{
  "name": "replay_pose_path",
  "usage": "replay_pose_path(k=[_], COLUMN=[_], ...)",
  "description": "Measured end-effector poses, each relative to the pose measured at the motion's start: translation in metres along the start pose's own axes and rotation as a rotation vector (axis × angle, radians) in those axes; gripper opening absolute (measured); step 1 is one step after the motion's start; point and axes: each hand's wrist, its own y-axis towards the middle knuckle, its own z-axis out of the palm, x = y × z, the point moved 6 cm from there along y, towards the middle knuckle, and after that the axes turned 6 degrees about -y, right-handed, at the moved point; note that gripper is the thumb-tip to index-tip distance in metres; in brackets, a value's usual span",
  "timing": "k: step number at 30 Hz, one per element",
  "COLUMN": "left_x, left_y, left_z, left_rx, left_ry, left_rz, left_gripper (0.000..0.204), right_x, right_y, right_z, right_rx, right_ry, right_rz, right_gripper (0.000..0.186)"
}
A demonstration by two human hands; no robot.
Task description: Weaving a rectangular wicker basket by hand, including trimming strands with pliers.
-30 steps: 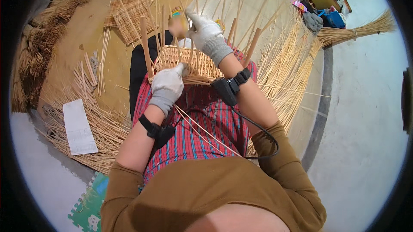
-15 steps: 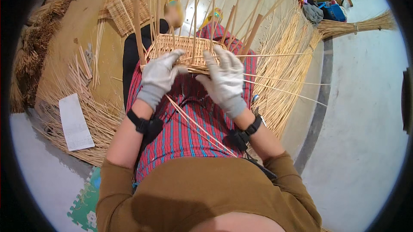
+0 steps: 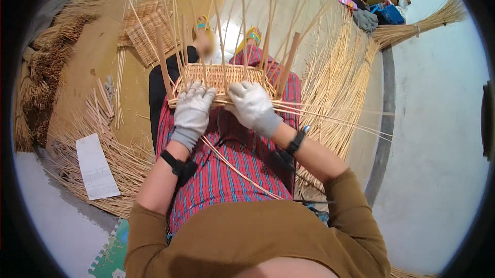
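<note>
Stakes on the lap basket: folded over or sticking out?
Sticking out: thin stakes and thicker wooden posts run well past the weave of the basket; I see none folded over.

We record a honey-tan basket (image 3: 237,75) with a close woven pattern; its corner posts (image 3: 287,66) are pinkish brown. On the left hand (image 3: 193,110) and right hand (image 3: 251,104) we see off-white gloves (image 3: 191,119) with grey cuffs (image 3: 184,139). We log a red cloth (image 3: 201,185) with blue and dark stripes, an olive-brown shirt (image 3: 232,226), black wrist straps (image 3: 170,159), a white paper sheet (image 3: 98,167), a green mat (image 3: 114,253), a blue bin (image 3: 390,15) and pale straw-yellow reeds (image 3: 340,77).
</note>
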Motion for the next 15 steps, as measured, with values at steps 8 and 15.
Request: replay_pose_path(k=[8,15], left_x=[-0.035,-0.032], left_y=[0.014,0.013], left_z=[0.007,0.006], left_rx=[-0.156,-0.211], left_ry=[0.012,-0.103], left_rz=[0.169,0.252], left_gripper=[0.034,0.029], right_x=[-0.05,-0.034], right_y=[0.026,0.012], right_z=[-0.029,-0.026], right_rx=[-0.234,-0.228], right_ry=[0.348,0.279], right_rz=[0.453,0.476], right_gripper=[0.056,0.07])
